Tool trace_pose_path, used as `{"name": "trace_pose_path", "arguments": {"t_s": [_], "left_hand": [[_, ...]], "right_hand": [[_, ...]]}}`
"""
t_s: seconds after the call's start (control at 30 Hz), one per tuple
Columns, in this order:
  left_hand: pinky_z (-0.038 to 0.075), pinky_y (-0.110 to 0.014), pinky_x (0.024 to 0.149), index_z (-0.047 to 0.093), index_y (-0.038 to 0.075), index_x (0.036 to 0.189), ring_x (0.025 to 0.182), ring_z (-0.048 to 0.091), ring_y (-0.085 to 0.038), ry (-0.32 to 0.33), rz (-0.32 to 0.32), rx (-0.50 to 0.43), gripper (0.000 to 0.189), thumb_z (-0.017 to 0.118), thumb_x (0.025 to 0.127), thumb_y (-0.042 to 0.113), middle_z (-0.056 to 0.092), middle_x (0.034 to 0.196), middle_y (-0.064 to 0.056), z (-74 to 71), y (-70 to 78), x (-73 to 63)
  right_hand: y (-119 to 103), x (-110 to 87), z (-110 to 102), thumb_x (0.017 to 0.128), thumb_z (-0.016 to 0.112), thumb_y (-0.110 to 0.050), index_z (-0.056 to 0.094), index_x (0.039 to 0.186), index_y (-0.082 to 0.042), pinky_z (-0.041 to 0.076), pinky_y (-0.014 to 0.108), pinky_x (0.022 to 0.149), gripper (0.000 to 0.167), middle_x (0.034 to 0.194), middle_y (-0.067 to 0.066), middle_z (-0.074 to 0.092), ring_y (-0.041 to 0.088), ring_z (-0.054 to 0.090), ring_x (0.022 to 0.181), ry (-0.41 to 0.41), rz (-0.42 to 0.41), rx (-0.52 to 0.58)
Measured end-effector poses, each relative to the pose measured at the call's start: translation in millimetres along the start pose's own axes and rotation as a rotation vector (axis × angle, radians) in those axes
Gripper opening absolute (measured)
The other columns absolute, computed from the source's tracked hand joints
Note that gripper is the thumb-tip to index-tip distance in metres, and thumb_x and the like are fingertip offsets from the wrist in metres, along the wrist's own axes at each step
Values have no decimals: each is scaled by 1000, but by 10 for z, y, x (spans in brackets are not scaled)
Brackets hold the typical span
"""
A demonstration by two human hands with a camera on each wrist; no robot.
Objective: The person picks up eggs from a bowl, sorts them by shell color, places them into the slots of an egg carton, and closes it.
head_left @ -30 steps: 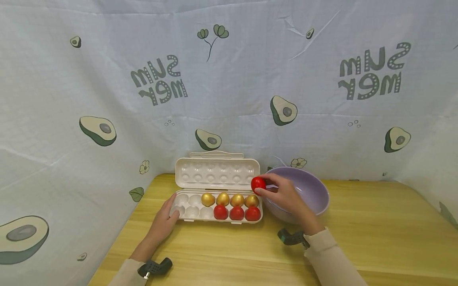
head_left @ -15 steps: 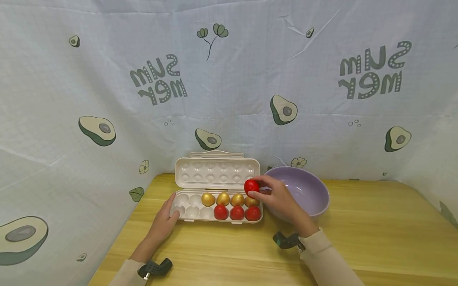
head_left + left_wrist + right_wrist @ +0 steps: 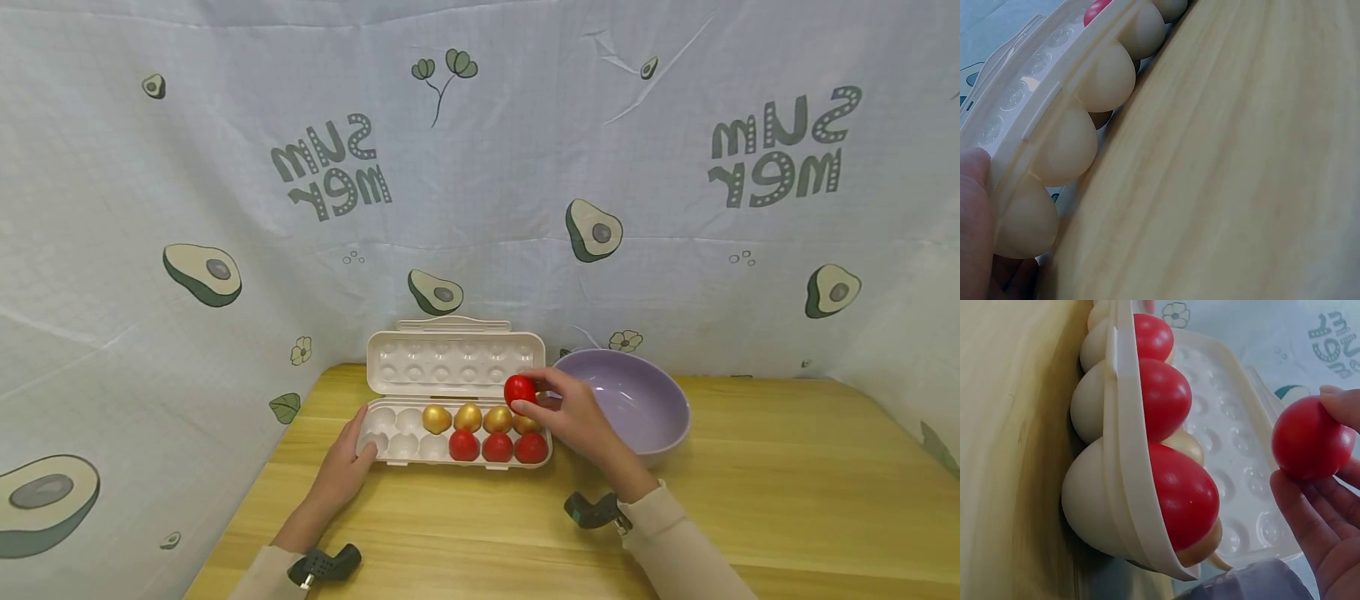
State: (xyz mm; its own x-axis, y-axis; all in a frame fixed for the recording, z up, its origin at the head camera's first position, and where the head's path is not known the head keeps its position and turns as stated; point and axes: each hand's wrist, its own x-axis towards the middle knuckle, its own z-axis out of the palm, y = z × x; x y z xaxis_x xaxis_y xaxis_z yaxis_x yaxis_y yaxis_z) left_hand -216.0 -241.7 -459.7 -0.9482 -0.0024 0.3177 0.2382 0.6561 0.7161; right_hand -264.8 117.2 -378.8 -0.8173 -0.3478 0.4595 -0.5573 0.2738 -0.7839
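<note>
My right hand (image 3: 576,415) pinches a red egg (image 3: 519,393) between thumb and fingertips, just above the back row of an open white egg carton (image 3: 405,445). In the right wrist view this held egg (image 3: 1311,440) is clear of the carton. The carton's back row bears several gold eggs (image 3: 468,417), the rightmost partly covered by my right hand. Three red eggs (image 3: 497,447) fill the right end of the front row. My left hand (image 3: 345,467) grips the carton's left end; in the left wrist view the thumb (image 3: 974,187) lies at its rim, with fingers underneath.
A lavender bowl (image 3: 648,408) stands right of the carton, beside my right forearm. The carton's raised lid (image 3: 457,362) leans back near a printed cloth (image 3: 495,183) that hangs behind the wooden table (image 3: 465,525). Bare wood lies in front and at the right.
My right hand has moved left with the red egg, from the bowl's edge to over the carton's back row. The left hand and the carton look unmoved.
</note>
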Motion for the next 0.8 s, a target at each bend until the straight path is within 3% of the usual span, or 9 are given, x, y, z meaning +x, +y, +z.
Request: {"name": "trace_pose_path", "arguments": {"t_s": [0.4,0.8], "left_hand": [[33,-60,105,29,-5,147,130,38,-49,43,38,2,62,47,90,9,40,142,-31,9,41,-15],[29,-58,110,26,-3,150,135,34,-45,-10,-3,5,63,48,92,9,36,147,-28,2,29,-12]], "right_hand": [[-1,1,52,80,79,-19,62,121,-6,57,28,75,46,109,11,66,27,69,92,6,5,-3],[11,-3,79,80,78,-10,61,121,-4,58,29,74,45,112,15,65,34,69,93,-32,19,21]]}}
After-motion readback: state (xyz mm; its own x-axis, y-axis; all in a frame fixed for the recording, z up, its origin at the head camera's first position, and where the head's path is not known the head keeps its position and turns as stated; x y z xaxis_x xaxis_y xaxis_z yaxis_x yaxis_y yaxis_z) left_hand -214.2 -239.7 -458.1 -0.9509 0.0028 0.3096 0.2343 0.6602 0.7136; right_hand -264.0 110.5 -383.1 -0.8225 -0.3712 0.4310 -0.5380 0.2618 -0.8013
